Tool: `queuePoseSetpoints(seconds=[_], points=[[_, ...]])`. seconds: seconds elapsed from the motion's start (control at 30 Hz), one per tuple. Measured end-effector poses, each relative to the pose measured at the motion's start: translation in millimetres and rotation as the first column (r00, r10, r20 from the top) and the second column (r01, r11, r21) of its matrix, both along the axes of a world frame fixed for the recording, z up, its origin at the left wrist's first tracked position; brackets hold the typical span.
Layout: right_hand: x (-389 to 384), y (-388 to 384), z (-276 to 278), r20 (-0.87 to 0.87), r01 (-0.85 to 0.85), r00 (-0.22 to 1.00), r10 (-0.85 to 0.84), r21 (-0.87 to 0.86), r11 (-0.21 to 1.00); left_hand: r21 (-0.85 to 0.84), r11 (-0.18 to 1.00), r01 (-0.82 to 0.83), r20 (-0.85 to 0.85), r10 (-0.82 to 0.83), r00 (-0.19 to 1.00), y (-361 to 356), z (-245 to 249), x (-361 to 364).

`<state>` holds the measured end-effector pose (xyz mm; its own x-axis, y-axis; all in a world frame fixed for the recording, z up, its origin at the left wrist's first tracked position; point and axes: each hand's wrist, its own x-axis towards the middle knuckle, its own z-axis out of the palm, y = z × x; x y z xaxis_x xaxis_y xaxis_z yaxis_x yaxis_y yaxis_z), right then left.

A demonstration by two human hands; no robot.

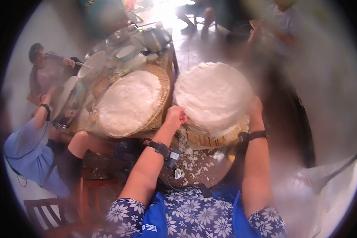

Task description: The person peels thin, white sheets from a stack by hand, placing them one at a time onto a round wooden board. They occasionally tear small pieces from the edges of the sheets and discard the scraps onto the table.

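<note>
A thick round white slab (pixel 213 95) with an uneven top rests on a ribbed, straw-coloured round tray (pixel 210 139). At the slab's left edge is my left hand (pixel 176 116), its fingers curled closed; whether they pinch anything is too small to tell. My right hand (pixel 255 109) lies along the slab's right side, its fingers blurred and largely hidden. To the left, a second white round (pixel 129 103) sits on another ribbed round tray (pixel 165 85) on the table. Black bands circle both my wrists.
White crumbs (pixel 198 164) are scattered below the slab. Bowls and a metal pot (pixel 156 39) crowd the table's back. One person (pixel 47 71) sits at the left; another in blue (pixel 31 146) reaches in nearby. Someone (pixel 281 27) is at the upper right. A wooden chair (pixel 47 216) stands lower left.
</note>
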<state>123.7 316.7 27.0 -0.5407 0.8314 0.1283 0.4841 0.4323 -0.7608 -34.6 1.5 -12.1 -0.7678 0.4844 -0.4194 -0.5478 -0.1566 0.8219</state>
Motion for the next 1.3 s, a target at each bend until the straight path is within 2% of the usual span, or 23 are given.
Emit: queuePoseSetpoints(seconds=[0.1,0.23,0.33,0.4,0.43,0.47,0.5,0.53,0.57,0.6,0.63,0.77,0.87,0.97,1.07,1.13,1.3], points=[[-4.8,9.4,-21.3,-0.087,0.060,0.995,-0.053,0.086,0.994,-0.037,0.997,-0.069,-0.005,0.068,0.998,2.5,-2.2,1.5],[5.2,-18.9,12.2,-0.018,0.169,0.985,-0.170,0.259,0.951,-0.116,0.983,-0.143,-0.033,0.140,0.990,5.7,6.8,6.4],[7.2,-13.9,12.6,-0.004,0.139,0.990,-0.144,0.272,0.952,-0.191,0.954,-0.232,-0.096,0.217,0.971,3.1,17.1,12.1],[7.1,-2.7,5.4,-0.073,0.152,0.988,-0.137,0.261,0.953,-0.150,0.936,-0.317,-0.169,0.292,0.941,3.4,3.9,5.1],[6.4,7.4,-4.2,-0.123,0.169,0.983,-0.134,0.349,0.922,-0.080,0.943,-0.323,-0.217,0.300,0.929,2.8,-4.0,0.3],[9.4,10.6,-6.7,-0.238,0.149,0.970,-0.052,0.412,0.899,-0.099,0.948,-0.304,-0.204,0.279,0.938,-1.1,12.0,9.9],[6.6,20.7,-12.8,-0.231,0.139,0.972,-0.029,0.473,0.870,-0.040,0.959,-0.282,-0.128,0.275,0.953,-3.4,24.7,20.4],[5.3,29.4,-20.2,-0.227,0.124,0.974,0.000,0.533,0.837,-0.104,0.947,-0.305,-0.139,0.290,0.947,-3.0,0.7,5.6],[7.6,30.8,-24.7,-0.254,0.129,0.967,0.013,0.533,0.836,-0.104,0.959,-0.264,-0.108,0.253,0.961,-5.3,-4.4,1.3],[7.0,30.3,-26.6,-0.286,0.132,0.958,0.033,0.537,0.833,-0.208,0.941,-0.266,-0.098,0.251,0.963,-4.3,-8.0,-0.8],[6.9,29.8,-25.8,-0.325,0.133,0.944,0.063,0.545,0.828,-0.193,0.949,-0.249,-0.058,0.242,0.969,-3.7,-10.9,-0.7],[-2.0,23.0,1.0,-0.268,0.055,0.962,0.045,0.353,0.934,-0.146,0.981,-0.130,0.023,0.134,0.991,-7.8,-2.1,11.9],[-11.6,23.4,24.7,-0.167,-0.016,0.984,0.069,0.298,0.954,-0.236,0.969,-0.068,-0.079,0.051,0.996,-15.5,11.2,32.8],[-30.1,25.3,49.0,-0.125,-0.097,0.982,0.144,0.319,0.943,-0.296,0.955,0.022,-0.118,-0.059,0.991,-24.4,-2.0,36.5],[-80.9,86.9,24.6,0.125,-0.279,0.959,0.256,0.595,0.754,-0.325,0.905,0.275,-0.024,-0.298,0.954,-31.8,0.4,38.1],[-81.5,37.3,76.7,0.096,-0.226,0.974,0.205,0.395,0.890,-0.354,0.837,0.418,-0.023,-0.454,0.891,-35.4,-2.5,37.8],[-125.0,48.5,72.2,0.226,-0.289,0.951,0.209,0.415,0.863,-0.235,0.790,0.566,0.051,-0.572,0.819,-38.2,-7.7,35.5]])
